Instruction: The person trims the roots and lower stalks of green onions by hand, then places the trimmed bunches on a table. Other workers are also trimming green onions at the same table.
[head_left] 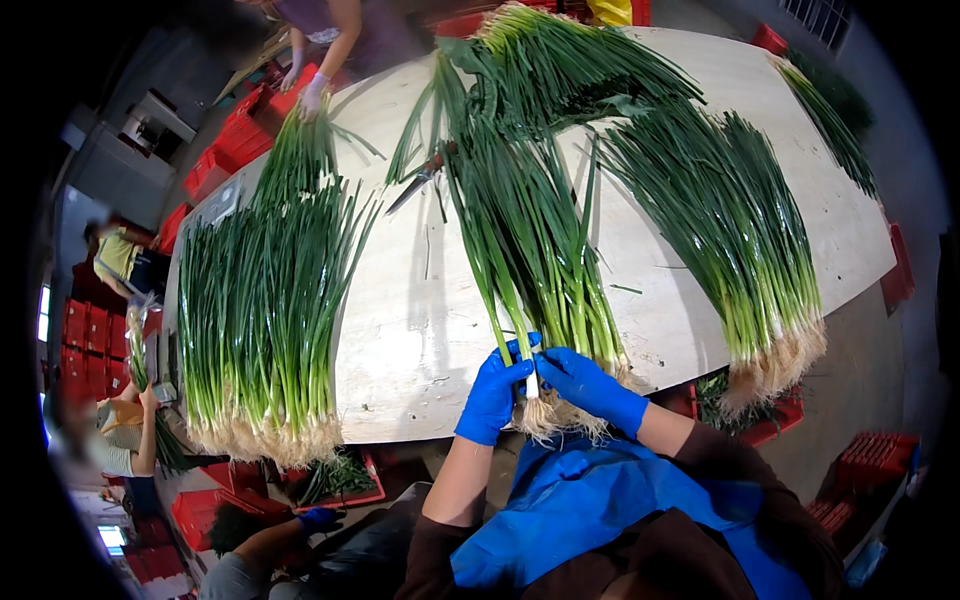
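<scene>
Both of my hands wear blue gloves and meet at the table's near edge. My left hand (492, 395) is closed around the white lower end of a few green onions (512, 315), whose leaves stretch away over the table. Fingers of my right hand (590, 385) pinch at the same white stems, just above the pale stringy roots (540, 415). Under and beside them lies a looser pile of green onions (560, 270), its root ends partly hidden by my right hand. Farther up, a knife (415, 185) with a reddish handle rests on the table near the leaves.
The pale tabletop (400, 370) carries a wide row of green onions (265, 320) at left, another bunch (745, 240) at right, and a heap (570, 60) at the far side. A co-worker's gloved hand (312, 97) touches leaves at far left. Red crates (240, 130) stand around the table.
</scene>
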